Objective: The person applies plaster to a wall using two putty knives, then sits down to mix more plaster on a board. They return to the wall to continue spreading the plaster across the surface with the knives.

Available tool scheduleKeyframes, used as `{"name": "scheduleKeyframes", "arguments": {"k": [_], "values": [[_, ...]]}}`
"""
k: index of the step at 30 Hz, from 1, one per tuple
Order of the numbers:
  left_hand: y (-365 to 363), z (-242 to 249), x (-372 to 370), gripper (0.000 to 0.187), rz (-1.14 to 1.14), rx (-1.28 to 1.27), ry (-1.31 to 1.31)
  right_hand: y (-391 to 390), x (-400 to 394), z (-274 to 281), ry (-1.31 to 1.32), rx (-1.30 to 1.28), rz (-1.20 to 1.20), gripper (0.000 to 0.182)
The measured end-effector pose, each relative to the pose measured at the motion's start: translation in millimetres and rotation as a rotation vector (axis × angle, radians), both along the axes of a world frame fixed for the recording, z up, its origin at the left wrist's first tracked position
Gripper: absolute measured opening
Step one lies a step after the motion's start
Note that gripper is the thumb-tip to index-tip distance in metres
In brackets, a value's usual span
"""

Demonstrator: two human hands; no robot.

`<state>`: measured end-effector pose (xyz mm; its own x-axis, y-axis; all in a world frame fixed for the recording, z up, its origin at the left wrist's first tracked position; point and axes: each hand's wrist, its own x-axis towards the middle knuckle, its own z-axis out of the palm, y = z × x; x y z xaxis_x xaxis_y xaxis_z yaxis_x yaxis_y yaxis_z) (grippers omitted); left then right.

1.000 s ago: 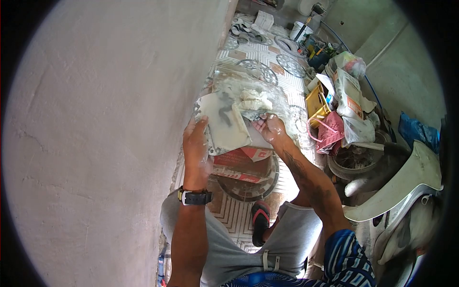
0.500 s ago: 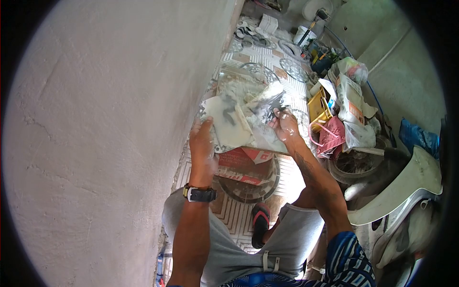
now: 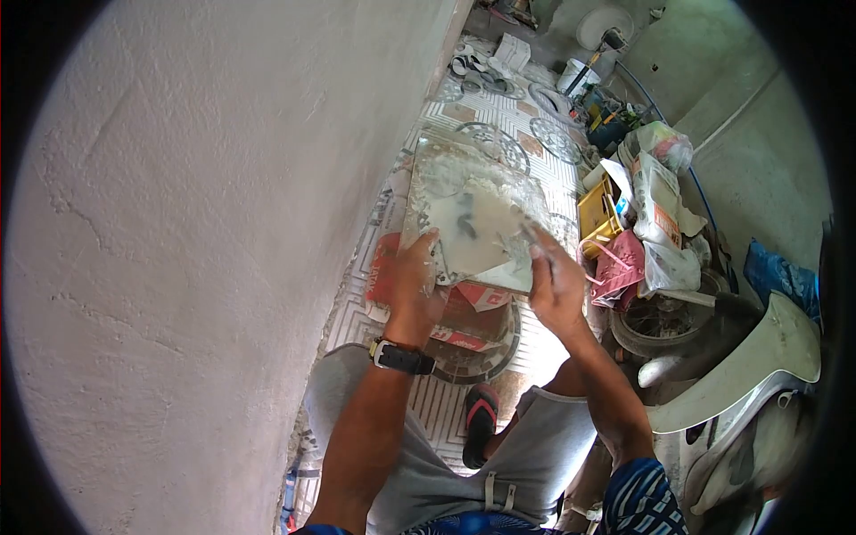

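Note:
A pale, flat sheet with a dark smear in its middle tilts in front of me. My left hand is closed on its lower left edge, the thumb on top. At its right edge is my right hand, fingers curled against it and blurred by motion. Behind and under the sheet lies a larger square board coated with white, plaster-like paste. Below them a box with red print shows on the floor.
A rough plastered wall rises close on my left. To the right stand a yellow container, a pink basket, plastic bags, a wheel and a pale curved panel. A white bucket and sandals are farther back.
The sheet has shifted right and turned flatter. My left hand moved right with it. The white-smeared, crumpled-looking material by my right hand no longer shows, and that hand has come to the sheet's edge.

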<state>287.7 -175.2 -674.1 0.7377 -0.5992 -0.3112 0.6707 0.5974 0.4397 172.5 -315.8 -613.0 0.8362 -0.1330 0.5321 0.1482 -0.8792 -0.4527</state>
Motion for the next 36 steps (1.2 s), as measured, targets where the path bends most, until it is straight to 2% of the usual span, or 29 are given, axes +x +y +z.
{"name": "scheduleKeyframes", "arguments": {"k": [2,3,9,18,21,24,25,28,36], "values": [[4,9,-3,0.034,0.003,-0.044,-0.016,2,0,-3,0.022,-0.153,0.115,0.055],[5,8,-3,0.034,0.003,-0.062,-0.047,1,2,-6,-0.002,-0.201,0.17,0.072],[16,6,-2,0.036,0.034,-0.063,-0.168,-10,-6,-22,0.061,-0.207,0.119,0.071],[12,-9,2,0.035,0.081,0.034,-0.151,-44,-7,-26,0.29,-0.529,0.043,0.079],[21,-3,8,0.034,0.133,0.07,-0.109,-69,-1,-32,0.233,-0.694,0.124,0.074],[29,2,21,0.034,0.252,0.141,-0.116,-80,7,-30,0.542,-0.389,-0.168,0.063],[33,0,26,0.034,0.296,0.15,-0.13,-90,17,-39,0.367,-0.376,-0.131,0.05],[45,1,34,0.034,0.354,0.141,-0.163,-85,53,-36,0.343,-0.399,-0.112,0.042],[51,-5,34,0.036,0.394,0.204,-0.208,-54,141,-38,0.795,-0.57,-0.289,0.038]]}}
